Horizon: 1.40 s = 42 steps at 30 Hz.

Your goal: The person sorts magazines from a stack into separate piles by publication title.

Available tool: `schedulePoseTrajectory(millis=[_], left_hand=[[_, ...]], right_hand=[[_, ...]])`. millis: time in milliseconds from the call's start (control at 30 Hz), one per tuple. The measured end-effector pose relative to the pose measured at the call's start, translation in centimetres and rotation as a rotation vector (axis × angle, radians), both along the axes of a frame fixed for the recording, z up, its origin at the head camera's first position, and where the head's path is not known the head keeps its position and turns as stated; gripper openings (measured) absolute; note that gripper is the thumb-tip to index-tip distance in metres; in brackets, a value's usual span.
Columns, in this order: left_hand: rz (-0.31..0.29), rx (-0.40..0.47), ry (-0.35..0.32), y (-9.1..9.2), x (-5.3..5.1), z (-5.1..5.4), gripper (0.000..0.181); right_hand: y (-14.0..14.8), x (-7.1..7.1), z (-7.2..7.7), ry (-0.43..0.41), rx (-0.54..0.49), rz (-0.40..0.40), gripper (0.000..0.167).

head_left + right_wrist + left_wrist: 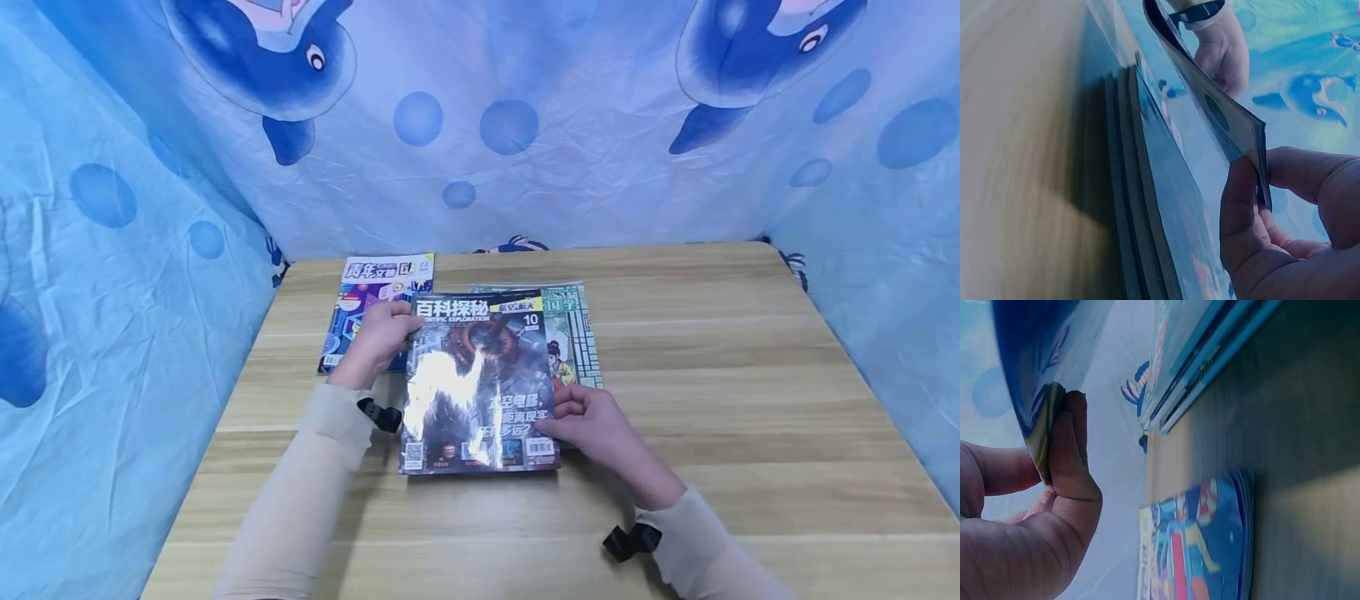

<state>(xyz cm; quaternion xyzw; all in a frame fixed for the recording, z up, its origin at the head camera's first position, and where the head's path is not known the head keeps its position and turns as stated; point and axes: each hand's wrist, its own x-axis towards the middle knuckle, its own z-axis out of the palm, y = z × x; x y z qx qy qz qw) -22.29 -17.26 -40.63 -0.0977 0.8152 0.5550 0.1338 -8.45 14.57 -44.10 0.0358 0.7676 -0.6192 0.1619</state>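
A dark glossy magazine [465, 367] titled Scientific Exploration is held up off the table by both hands. My left hand [378, 340] pinches its upper left edge between thumb and fingers. Lower on the opposite edge, my right hand [596, 423] pinches it the same way. Beneath it, partly covered, lies a green-covered magazine [581, 333]; the right wrist view shows this as the top of a small stack [1166, 206]. A blue and purple magazine [352, 312] rests flat on the table by the left hand, its right part hidden.
The wooden table [720, 375] extends to the right and toward the front. A blue cloth [585, 192] printed with dolphins hangs behind the table and on both sides. Each wrist wears a small black device, such as the one at the right cuff [633, 540].
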Motion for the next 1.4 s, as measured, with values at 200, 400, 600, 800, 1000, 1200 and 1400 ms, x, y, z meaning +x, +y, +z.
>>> schedulePoseTrajectory(millis=[200, 400, 600, 800, 1000, 1200, 1400], left_hand=[[0.026, -0.023, -0.004, -2.2, 1.4, 0.3, 0.041], [0.045, -0.048, -0.012, -4.7, 2.6, 0.0, 0.042], [0.061, -0.028, -0.050, -6.5, 3.5, -0.1, 0.043], [0.030, -0.003, -0.044, -8.2, 4.7, -0.3, 0.043], [-0.019, 0.021, -0.048, -10.2, 5.6, -0.8, 0.043], [-0.047, 0.024, -0.055, -12.0, 6.5, -1.4, 0.043], [-0.059, 0.048, -0.067, -13.3, 7.2, -2.0, 0.047]], right_hand=[[-1.9, 0.4, -0.4, 0.009, -0.053, 0.061, 0.039], [-3.9, 1.2, -0.7, 0.000, -0.093, 0.102, 0.039], [-5.5, 1.7, -0.6, 0.020, -0.117, 0.130, 0.035], [-6.6, 1.9, -0.9, 0.026, -0.116, 0.165, 0.035], [-8.1, 2.4, -1.3, 0.014, -0.146, 0.214, 0.032], [-9.9, 3.1, -1.6, -0.025, -0.186, 0.252, 0.031], [-11.3, 3.7, -2.0, -0.074, -0.194, 0.275, 0.031]])
